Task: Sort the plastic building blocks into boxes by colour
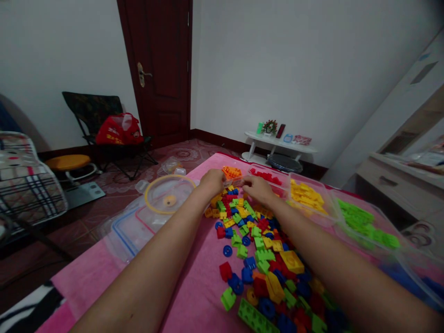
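Observation:
A heap of red, blue, green and yellow toy bricks (263, 249) lies on a pink cloth (201, 286). Both my arms reach out to its far end. My left hand (212, 181) is curled, knuckles up, beside a clear box of orange bricks (231, 173); what its fingers hold is hidden. My right hand (257, 189) rests fingers-down on the pile's far edge, close to a box of red bricks (267, 176), its fingers bent onto the bricks.
Clear boxes of yellow bricks (307, 193) and green bricks (364, 222) stand along the right. Clear lids (138, 222), one round with a yellow rim (169, 192), lie at left. A folding chair (104, 134), orange stool (68, 163) and white side table (280, 144) stand beyond.

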`<state>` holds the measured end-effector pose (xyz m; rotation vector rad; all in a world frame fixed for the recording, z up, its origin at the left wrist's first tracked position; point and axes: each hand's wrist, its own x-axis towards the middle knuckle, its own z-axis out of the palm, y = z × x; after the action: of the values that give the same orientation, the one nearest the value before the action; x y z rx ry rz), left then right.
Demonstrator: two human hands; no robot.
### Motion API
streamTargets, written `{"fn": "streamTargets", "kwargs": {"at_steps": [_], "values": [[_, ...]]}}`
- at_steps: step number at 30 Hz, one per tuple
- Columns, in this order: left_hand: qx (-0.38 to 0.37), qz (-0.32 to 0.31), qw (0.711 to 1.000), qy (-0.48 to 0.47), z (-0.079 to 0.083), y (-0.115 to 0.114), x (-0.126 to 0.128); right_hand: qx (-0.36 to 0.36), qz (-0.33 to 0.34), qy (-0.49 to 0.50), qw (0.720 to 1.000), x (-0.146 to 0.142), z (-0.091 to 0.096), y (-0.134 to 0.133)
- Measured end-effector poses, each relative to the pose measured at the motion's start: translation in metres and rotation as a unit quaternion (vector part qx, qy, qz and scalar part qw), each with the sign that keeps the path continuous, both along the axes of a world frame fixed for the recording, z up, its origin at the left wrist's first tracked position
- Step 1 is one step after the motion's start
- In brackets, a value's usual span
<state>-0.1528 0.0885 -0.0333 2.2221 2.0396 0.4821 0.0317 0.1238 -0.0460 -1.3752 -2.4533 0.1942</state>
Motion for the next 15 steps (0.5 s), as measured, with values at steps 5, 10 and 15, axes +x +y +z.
{"fn": "streamTargets", "kwargs": {"at_steps": [5,10,15], "values": [[0.005,-0.009,1.0,-0.001,-0.001,0.002,-0.001,0.013,0.129,-0.037,0.991,-0.015,-0.004,-0.01],[0.005,-0.008,1.0,-0.007,0.001,0.0,-0.002,0.021,0.019,-0.142,0.989,-0.02,0.012,-0.019],[0.006,-0.011,1.0,-0.013,0.0,0.0,-0.002,0.106,-0.029,-0.168,0.98,-0.033,0.016,-0.038]]}}
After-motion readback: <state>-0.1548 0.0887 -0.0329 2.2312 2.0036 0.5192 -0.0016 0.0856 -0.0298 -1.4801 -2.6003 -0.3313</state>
